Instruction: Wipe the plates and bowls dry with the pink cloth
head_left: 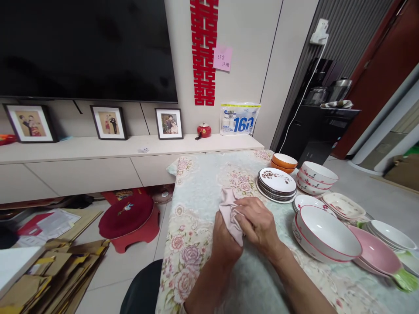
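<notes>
Over the flowered tablecloth (196, 218), both hands grip a crumpled pale pink cloth (229, 211). My left hand (224, 242) is closed around its lower part in a fist. From the right, my right hand (258, 220) bends its fingers onto the same cloth, pressing it against the left. Part of the cloth sticks out above the left fist, and a fold hangs between the hands. A stack of plates (276, 183) with a brown flower pattern is nearest to my right hand, apart from it.
White bowls with red rims (329, 235), orange bowls (284, 162), flowered bowls (316, 179) and pink leaf-handled dishes (376, 250) crowd the table's right side. A red stool (129, 222) and flattened cardboard (62, 279) lie left. A white cabinet (157, 146) runs behind.
</notes>
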Demonstrator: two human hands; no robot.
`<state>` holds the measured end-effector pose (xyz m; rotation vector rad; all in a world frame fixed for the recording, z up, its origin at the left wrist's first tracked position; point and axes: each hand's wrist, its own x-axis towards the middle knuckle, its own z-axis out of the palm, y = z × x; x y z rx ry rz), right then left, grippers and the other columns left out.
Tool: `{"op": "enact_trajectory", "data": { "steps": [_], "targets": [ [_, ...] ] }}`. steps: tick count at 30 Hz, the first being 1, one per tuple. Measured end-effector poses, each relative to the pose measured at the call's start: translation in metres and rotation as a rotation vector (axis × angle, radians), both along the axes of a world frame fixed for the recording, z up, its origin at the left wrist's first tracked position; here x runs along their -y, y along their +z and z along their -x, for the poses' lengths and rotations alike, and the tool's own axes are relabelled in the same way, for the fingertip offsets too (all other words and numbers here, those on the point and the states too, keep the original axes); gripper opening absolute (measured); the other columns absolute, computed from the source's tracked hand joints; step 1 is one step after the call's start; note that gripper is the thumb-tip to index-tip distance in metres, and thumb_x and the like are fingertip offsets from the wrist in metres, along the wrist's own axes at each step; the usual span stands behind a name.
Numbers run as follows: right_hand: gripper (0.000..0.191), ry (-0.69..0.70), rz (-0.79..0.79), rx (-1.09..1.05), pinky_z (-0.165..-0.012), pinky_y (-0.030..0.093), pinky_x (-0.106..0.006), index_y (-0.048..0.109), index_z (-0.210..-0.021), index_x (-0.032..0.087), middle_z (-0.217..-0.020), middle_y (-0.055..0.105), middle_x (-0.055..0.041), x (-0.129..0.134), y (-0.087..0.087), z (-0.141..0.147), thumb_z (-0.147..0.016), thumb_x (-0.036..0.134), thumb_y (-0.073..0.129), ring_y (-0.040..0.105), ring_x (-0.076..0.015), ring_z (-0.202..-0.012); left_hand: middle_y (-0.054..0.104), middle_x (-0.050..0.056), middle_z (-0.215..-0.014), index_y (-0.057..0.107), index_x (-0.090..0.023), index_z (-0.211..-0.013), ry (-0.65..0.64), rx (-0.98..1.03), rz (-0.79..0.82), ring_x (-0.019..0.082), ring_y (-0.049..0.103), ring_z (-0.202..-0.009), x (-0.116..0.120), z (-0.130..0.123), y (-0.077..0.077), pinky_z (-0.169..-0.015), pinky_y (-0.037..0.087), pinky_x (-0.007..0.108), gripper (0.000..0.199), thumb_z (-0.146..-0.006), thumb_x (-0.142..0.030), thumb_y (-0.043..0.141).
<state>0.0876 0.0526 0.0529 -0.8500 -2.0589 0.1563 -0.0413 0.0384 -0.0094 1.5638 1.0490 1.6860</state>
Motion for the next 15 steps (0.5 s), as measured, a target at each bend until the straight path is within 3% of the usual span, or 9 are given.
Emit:
{"op": "enact_trajectory", "data": {
  "steps": [3,6,10,15],
  "targets": [
    [0.023,0.001,0.194,-0.14,-0.09,0.047,-0.037,0.075,-0.099,0.023,-0.104,0.073,-0.0083,-0.007,0.002,-0.005,-0.094,0.031,0.054,0.064,-0.0236,-0.101,0.067,0.017,-0.117,0.069,-0.021,-0.118,-0.017,0.058,-0.005,0.039,0.056,-0.117,0.0,0.0,0.0,-0.108,0.038,0.053,0.049,-0.07,-0.023,0.075],
    [0.027,0.031,0.489,-0.321,-0.085,0.048,-0.033,0.076,-0.097,0.021,-0.104,0.073,-0.007,-0.016,0.0,-0.017,-0.092,0.041,0.058,0.065,-0.0232,-0.097,0.064,0.018,-0.124,0.064,-0.02,-0.126,-0.022,0.099,0.01,0.041,0.052,-0.124,0.001,-0.001,0.001,-0.112,0.033,0.053,0.061,-0.066,-0.017,0.075],
    [0.035,0.082,0.909,-0.638,-0.065,0.047,-0.027,0.075,-0.095,0.018,-0.087,0.075,-0.0049,-0.031,-0.015,-0.033,-0.083,0.05,0.067,0.065,-0.0192,-0.074,0.059,0.019,-0.134,0.055,-0.017,-0.136,-0.003,0.073,0.017,0.042,0.048,-0.131,0.003,-0.003,0.0,-0.116,0.027,0.052,0.076,-0.062,-0.01,0.073],
    [0.027,0.156,1.11,-0.893,-0.06,0.047,-0.025,0.074,-0.085,0.017,-0.084,0.076,-0.0048,-0.045,-0.039,-0.031,-0.073,0.041,0.075,0.066,-0.0189,-0.071,0.056,0.017,-0.139,0.049,-0.016,-0.141,0.047,0.063,0.064,0.038,0.046,-0.134,0.004,-0.001,-0.004,-0.117,0.028,0.047,0.086,-0.057,-0.001,0.064]
  ]
}}
